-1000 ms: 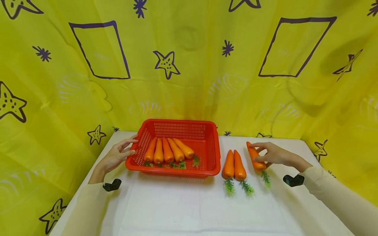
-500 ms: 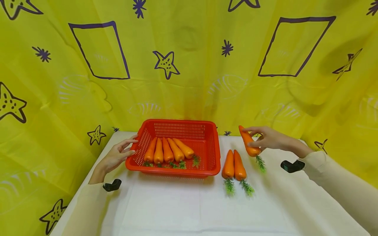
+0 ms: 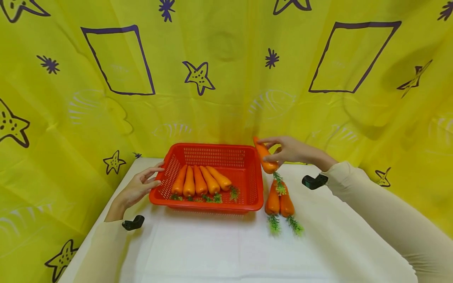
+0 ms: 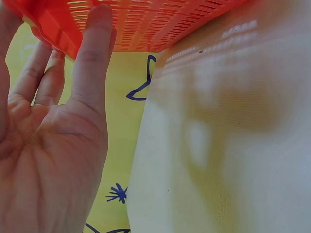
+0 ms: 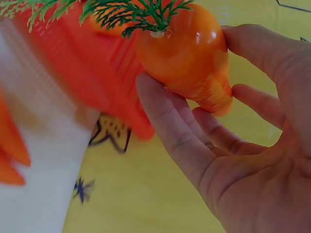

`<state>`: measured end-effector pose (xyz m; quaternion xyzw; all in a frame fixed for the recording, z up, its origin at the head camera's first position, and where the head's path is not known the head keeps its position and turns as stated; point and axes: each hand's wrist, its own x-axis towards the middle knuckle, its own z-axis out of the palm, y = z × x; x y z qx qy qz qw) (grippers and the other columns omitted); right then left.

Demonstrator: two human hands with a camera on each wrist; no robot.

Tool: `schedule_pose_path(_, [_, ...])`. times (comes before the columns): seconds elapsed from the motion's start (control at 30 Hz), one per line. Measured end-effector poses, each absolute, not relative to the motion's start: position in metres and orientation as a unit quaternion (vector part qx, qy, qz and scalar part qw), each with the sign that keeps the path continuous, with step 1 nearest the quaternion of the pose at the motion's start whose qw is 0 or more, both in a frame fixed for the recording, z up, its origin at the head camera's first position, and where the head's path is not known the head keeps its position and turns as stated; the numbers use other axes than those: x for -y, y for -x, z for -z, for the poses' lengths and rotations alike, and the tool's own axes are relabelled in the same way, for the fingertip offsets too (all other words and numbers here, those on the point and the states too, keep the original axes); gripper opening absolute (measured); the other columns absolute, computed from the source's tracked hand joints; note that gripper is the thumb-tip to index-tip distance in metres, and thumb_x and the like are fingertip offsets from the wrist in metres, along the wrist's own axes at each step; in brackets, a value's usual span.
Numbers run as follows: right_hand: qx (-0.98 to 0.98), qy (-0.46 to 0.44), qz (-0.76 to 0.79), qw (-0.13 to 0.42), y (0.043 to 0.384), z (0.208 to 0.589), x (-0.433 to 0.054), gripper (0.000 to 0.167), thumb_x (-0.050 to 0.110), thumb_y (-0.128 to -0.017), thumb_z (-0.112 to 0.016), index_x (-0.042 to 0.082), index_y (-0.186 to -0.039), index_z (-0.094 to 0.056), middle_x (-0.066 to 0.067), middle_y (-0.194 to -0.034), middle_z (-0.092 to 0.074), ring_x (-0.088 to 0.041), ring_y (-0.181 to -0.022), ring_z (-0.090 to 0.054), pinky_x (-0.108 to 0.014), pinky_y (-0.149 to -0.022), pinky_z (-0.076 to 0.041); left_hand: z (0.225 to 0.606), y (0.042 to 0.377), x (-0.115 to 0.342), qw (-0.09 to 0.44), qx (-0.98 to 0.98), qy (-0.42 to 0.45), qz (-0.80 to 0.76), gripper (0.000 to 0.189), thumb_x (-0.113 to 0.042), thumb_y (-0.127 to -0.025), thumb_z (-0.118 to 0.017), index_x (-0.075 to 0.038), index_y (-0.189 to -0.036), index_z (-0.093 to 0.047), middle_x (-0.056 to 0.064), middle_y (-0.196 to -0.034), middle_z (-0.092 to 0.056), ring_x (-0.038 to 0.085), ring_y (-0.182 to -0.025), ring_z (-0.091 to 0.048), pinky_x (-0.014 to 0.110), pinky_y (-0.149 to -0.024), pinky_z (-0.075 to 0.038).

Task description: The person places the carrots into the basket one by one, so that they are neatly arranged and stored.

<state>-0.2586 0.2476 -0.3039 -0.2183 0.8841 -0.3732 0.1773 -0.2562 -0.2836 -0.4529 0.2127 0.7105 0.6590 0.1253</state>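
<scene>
In the head view, a carrot [image 3: 265, 156] is held above the worktop [image 3: 198, 247], near the right rim of a red basket [image 3: 209, 207], pinched between the thumb and fingers of the right hand [image 3: 291, 150]. Below its green leafy top, two loose carrots [image 3: 273, 203] are seen side by side on the worktop. Five more carrots [image 3: 200, 181] are laid in a row inside the basket. The basket's left rim is touched by the fingertips of the left hand [image 3: 137, 188], whose fingers are slightly spread. A yellow curtain [image 3: 226, 78] is printed with dark starfish. In the left wrist view, the basket's slotted wall is reached by lightly bent, parted fingers. In the right wrist view, the held carrot is gripped around its thick end, its leaves turned toward the camera, while the basket is blurred behind.
</scene>
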Motion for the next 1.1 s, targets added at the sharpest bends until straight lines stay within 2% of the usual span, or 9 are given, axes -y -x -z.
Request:
schedule_pose_path(0.13, [-0.878,0.236,0.375,0.18,0.268,0.304,-0.222,0.068,0.028,-0.096,-0.076,0.019,-0.156,-0.046,-0.019,-0.145,-0.049,-0.025,-0.078,-0.073,-0.04,-0.074,-0.062,0.453,0.256,0.284,0.125,-0.71,-0.213,-0.659,0.045,0.001,-0.102,-0.059,0.011,-0.142,-0.043,0.016,-0.171,-0.01,0.051,-0.152,-0.008,0.025,-0.102,-0.051])
schedule_pose_path(0.27, [-0.868,0.256,0.381,0.187,0.277,0.307,-0.196,0.066,0.026,-0.097,-0.074,0.017,-0.156,-0.045,-0.021,-0.146,-0.05,-0.026,-0.078,-0.071,-0.039,-0.071,-0.061,0.453,0.256,0.284,0.124,-0.711,-0.214,-0.659,0.045,0.001,-0.102,-0.06,0.011,-0.142,-0.043,0.015,-0.171,-0.011,0.05,-0.152,-0.007,0.025,-0.102,-0.051])
schedule_pose_path(0.47, [-0.846,0.265,0.412,0.21,0.289,0.32,-0.155,0.066,0.023,-0.097,-0.074,0.014,-0.156,-0.046,-0.023,-0.149,-0.047,-0.025,-0.1,-0.069,-0.042,-0.078,-0.062,0.453,0.257,0.284,0.122,-0.712,-0.216,-0.657,0.044,0.001,-0.102,-0.059,0.011,-0.142,-0.043,0.015,-0.171,-0.012,0.049,-0.153,-0.006,0.024,-0.102,-0.05])
schedule_pose_path(0.6, [-0.835,0.27,0.426,0.217,0.296,0.334,-0.129,0.065,0.021,-0.097,-0.073,0.012,-0.156,-0.046,-0.022,-0.149,-0.048,-0.025,-0.107,-0.067,-0.045,-0.078,-0.063,0.454,0.257,0.284,0.121,-0.712,-0.221,-0.655,0.043,0.001,-0.102,-0.059,0.011,-0.142,-0.044,0.016,-0.171,-0.011,0.049,-0.154,-0.004,0.024,-0.103,-0.05])
schedule_pose_path(0.67, [-0.831,0.274,0.433,0.218,0.299,0.342,-0.118,0.065,0.022,-0.097,-0.073,0.011,-0.156,-0.046,-0.022,-0.149,-0.048,-0.028,-0.102,-0.068,-0.045,-0.078,-0.063,0.454,0.257,0.284,0.121,-0.712,-0.223,-0.655,0.043,0.001,-0.102,-0.058,0.011,-0.142,-0.043,0.016,-0.171,-0.011,0.049,-0.153,-0.004,0.023,-0.103,-0.05])
schedule_pose_path(0.93, [-0.789,0.24,0.503,0.258,0.308,0.372,-0.074,0.066,0.018,-0.098,-0.072,0.011,-0.157,-0.043,-0.017,-0.154,-0.045,-0.03,-0.123,-0.058,-0.049,-0.087,-0.06,0.456,0.256,0.285,0.119,-0.715,-0.224,-0.652,0.044,0.002,-0.102,-0.058,0.012,-0.142,-0.043,0.016,-0.171,-0.011,0.047,-0.154,-0.003,0.022,-0.104,-0.048])
schedule_pose_path(1.0, [-0.781,0.236,0.513,0.267,0.31,0.38,-0.064,0.067,0.018,-0.098,-0.072,0.011,-0.157,-0.042,-0.018,-0.155,-0.044,-0.032,-0.117,-0.061,-0.053,-0.09,-0.059,0.455,0.256,0.284,0.119,-0.714,-0.223,-0.653,0.043,0.002,-0.102,-0.059,0.011,-0.142,-0.044,0.016,-0.171,-0.011,0.047,-0.154,-0.003,0.022,-0.104,-0.048])
schedule_pose_path(1.07, [-0.775,0.234,0.521,0.269,0.312,0.388,-0.054,0.067,0.018,-0.098,-0.072,0.01,-0.157,-0.042,-0.019,-0.155,-0.044,-0.027,-0.112,-0.063,-0.054,-0.09,-0.058,0.455,0.257,0.284,0.119,-0.712,-0.222,-0.655,0.043,0.002,-0.102,-0.059,0.011,-0.142,-0.044,0.016,-0.171,-0.012,0.047,-0.154,-0.003,0.022,-0.103,-0.049])
schedule_pose_path(1.1, [-0.774,0.234,0.524,0.269,0.313,0.391,-0.05,0.066,0.017,-0.098,-0.072,0.01,-0.157,-0.042,-0.019,-0.152,-0.046,-0.026,-0.104,-0.065,-0.055,-0.09,-0.058,0.455,0.257,0.284,0.121,-0.71,-0.221,-0.658,0.043,0.002,-0.102,-0.059,0.011,-0.141,-0.044,0.015,-0.171,-0.012,0.047,-0.154,-0.003,0.023,-0.103,-0.049])
